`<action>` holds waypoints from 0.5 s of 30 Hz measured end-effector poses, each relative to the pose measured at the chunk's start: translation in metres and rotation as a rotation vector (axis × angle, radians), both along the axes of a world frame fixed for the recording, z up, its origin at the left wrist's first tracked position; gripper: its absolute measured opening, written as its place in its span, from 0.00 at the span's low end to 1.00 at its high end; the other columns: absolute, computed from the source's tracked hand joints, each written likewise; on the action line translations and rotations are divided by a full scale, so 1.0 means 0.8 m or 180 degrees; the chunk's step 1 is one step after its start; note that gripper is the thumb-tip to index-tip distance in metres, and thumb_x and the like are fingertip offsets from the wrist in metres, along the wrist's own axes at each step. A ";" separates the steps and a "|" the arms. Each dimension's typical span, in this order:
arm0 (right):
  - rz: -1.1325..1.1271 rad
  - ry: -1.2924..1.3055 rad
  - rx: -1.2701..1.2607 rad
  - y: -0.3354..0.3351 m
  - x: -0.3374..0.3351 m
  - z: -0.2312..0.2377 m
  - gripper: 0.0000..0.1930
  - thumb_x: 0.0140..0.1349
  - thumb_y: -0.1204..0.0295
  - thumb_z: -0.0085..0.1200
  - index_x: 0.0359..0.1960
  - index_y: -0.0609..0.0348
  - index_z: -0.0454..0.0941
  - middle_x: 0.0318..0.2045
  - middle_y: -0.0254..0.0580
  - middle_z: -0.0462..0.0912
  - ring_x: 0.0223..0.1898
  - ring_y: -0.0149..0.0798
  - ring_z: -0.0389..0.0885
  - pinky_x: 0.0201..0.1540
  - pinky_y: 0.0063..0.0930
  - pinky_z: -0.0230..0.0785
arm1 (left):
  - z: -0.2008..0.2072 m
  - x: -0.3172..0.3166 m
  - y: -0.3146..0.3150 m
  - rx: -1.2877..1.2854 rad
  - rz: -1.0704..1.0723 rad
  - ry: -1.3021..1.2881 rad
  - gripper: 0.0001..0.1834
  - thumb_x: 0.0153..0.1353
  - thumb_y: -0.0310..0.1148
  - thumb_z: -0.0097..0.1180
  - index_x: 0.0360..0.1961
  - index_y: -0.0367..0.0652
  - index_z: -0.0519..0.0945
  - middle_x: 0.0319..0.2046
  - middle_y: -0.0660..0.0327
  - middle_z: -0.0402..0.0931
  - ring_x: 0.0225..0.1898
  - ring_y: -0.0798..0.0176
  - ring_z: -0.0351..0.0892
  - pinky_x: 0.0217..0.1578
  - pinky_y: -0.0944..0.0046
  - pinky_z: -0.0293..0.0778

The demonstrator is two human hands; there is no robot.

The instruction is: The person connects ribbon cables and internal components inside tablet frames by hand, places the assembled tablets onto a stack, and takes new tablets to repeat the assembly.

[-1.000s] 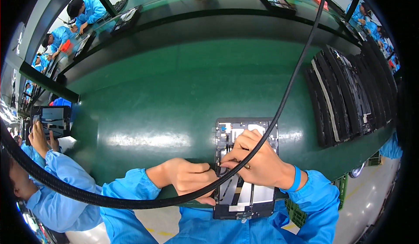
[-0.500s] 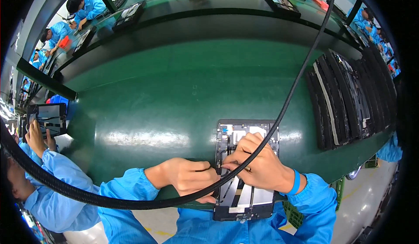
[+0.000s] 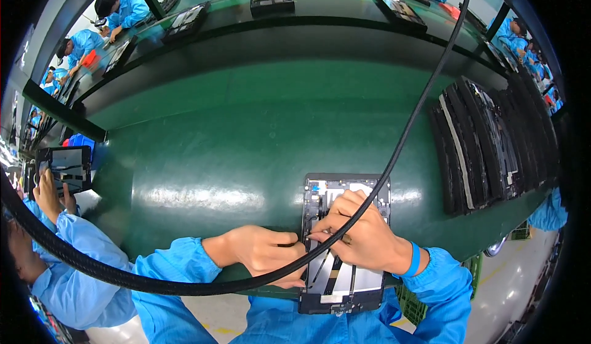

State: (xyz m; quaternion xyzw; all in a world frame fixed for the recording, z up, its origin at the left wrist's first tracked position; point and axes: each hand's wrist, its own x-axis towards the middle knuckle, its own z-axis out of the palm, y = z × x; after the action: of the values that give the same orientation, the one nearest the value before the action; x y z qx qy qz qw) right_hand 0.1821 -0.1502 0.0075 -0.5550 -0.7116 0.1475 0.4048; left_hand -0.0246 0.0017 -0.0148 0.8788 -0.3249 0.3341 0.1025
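Note:
An opened tablet (image 3: 315, 302) lies at the bench's near edge, its inner boards, dark ribbon cables and pale silver panels exposed. My left hand (image 3: 261, 252) is closed against its left edge, with the fingers bent and the thumb lower down on that side. Over the middle of the tablet, my right hand (image 3: 363, 230) is closed in a pinch, its fingertips close to the left inner edge. Whatever is between those fingertips is too small or hidden to make out. A blue band (image 3: 414, 261) circles my right wrist.
A thick black cable (image 3: 403, 138) arcs across the view in front of my hands. Several black tablet-like units (image 3: 486, 147) stand stacked on the green bench (image 3: 246, 141) at right. Beside me at left, a co-worker holds another opened tablet (image 3: 68, 165). A raised shelf (image 3: 338, 21) runs along the back.
On the far shelf a black unit has appeared at the middle, with another person's hand on it. My hands keep nearly the same places; the right fingertips shift slightly.

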 end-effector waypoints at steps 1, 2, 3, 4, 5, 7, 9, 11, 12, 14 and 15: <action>-0.0009 0.0097 -0.0087 0.002 -0.001 0.002 0.07 0.57 0.73 0.77 0.35 0.51 0.90 0.28 0.35 0.75 0.35 0.44 0.75 0.41 0.40 0.63 | 0.002 0.006 -0.002 0.0098 -0.0070 -0.0082 0.19 0.71 0.45 0.68 0.28 0.43 0.80 0.34 0.56 0.82 0.34 0.55 0.82 0.41 0.56 0.81; -0.0007 0.0101 -0.0084 0.008 0.002 0.008 0.07 0.57 0.73 0.77 0.35 0.51 0.90 0.28 0.35 0.75 0.35 0.44 0.75 0.41 0.40 0.63 | 0.002 0.010 -0.003 0.0197 -0.0142 -0.0163 0.19 0.71 0.45 0.67 0.28 0.43 0.80 0.33 0.57 0.82 0.34 0.56 0.82 0.42 0.56 0.81; 0.0139 0.0030 -0.0195 0.017 0.006 0.018 0.07 0.57 0.72 0.77 0.35 0.51 0.90 0.28 0.34 0.76 0.35 0.43 0.75 0.41 0.39 0.64 | 0.001 0.010 -0.002 0.0204 -0.0155 -0.0153 0.19 0.71 0.45 0.67 0.28 0.43 0.80 0.33 0.57 0.82 0.34 0.56 0.82 0.42 0.56 0.81; 0.0284 -0.0039 -0.0305 0.021 0.007 0.023 0.07 0.58 0.71 0.77 0.34 0.50 0.90 0.28 0.33 0.77 0.35 0.42 0.76 0.41 0.38 0.64 | -0.002 0.010 -0.001 0.0170 -0.0174 -0.0196 0.18 0.70 0.43 0.67 0.28 0.42 0.81 0.34 0.57 0.82 0.35 0.56 0.82 0.41 0.56 0.81; 0.0269 -0.0027 -0.0297 0.022 0.006 0.020 0.07 0.58 0.71 0.77 0.34 0.50 0.90 0.28 0.33 0.77 0.35 0.42 0.76 0.41 0.38 0.64 | -0.006 0.009 0.000 0.0136 -0.0194 -0.0239 0.16 0.70 0.42 0.67 0.29 0.42 0.81 0.34 0.57 0.82 0.35 0.56 0.83 0.40 0.56 0.81; 0.0318 -0.0028 -0.0299 0.029 0.010 0.008 0.07 0.59 0.68 0.78 0.33 0.50 0.90 0.28 0.31 0.77 0.36 0.40 0.77 0.41 0.38 0.65 | -0.012 0.004 0.003 0.0098 -0.0202 -0.0223 0.16 0.69 0.41 0.66 0.30 0.40 0.83 0.35 0.57 0.82 0.36 0.56 0.83 0.40 0.56 0.81; 0.0317 -0.0019 -0.0263 0.026 0.013 -0.001 0.07 0.61 0.67 0.77 0.33 0.50 0.90 0.28 0.30 0.77 0.37 0.40 0.77 0.42 0.38 0.66 | -0.011 -0.001 0.009 0.0041 -0.0185 -0.0193 0.15 0.69 0.41 0.66 0.32 0.39 0.84 0.36 0.57 0.83 0.36 0.56 0.84 0.40 0.56 0.81; 0.0247 0.0132 -0.0059 0.023 0.013 -0.005 0.06 0.60 0.67 0.77 0.33 0.50 0.91 0.28 0.30 0.77 0.37 0.41 0.77 0.42 0.38 0.67 | -0.003 -0.003 0.011 0.0253 0.0036 -0.0130 0.16 0.69 0.40 0.65 0.35 0.35 0.86 0.36 0.55 0.84 0.36 0.55 0.84 0.40 0.57 0.82; 0.0229 0.0086 0.0003 0.024 0.014 -0.004 0.05 0.59 0.69 0.77 0.34 0.50 0.92 0.28 0.32 0.79 0.36 0.42 0.78 0.41 0.38 0.69 | 0.003 -0.003 0.013 0.0141 0.0116 0.0008 0.17 0.69 0.40 0.65 0.36 0.33 0.87 0.35 0.54 0.84 0.36 0.56 0.84 0.40 0.58 0.83; 0.0181 0.0224 -0.0043 0.024 0.015 -0.009 0.05 0.58 0.70 0.77 0.34 0.51 0.92 0.28 0.33 0.80 0.36 0.42 0.78 0.41 0.38 0.70 | 0.003 -0.002 0.011 0.0137 0.0143 -0.0014 0.17 0.69 0.40 0.65 0.36 0.33 0.87 0.35 0.54 0.84 0.36 0.56 0.84 0.40 0.58 0.83; 0.0126 0.0352 -0.0094 0.024 0.016 -0.010 0.05 0.57 0.71 0.77 0.34 0.51 0.93 0.28 0.34 0.81 0.35 0.43 0.79 0.40 0.38 0.72 | 0.003 0.000 0.010 0.0127 0.0166 -0.0047 0.16 0.69 0.40 0.64 0.36 0.33 0.87 0.35 0.55 0.84 0.36 0.56 0.84 0.40 0.58 0.83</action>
State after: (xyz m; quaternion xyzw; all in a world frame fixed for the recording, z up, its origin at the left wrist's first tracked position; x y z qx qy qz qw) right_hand 0.1947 -0.1313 -0.0009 -0.5377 -0.6967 0.1966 0.4323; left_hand -0.0248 0.0100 -0.0126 0.8864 -0.3092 0.3365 0.0738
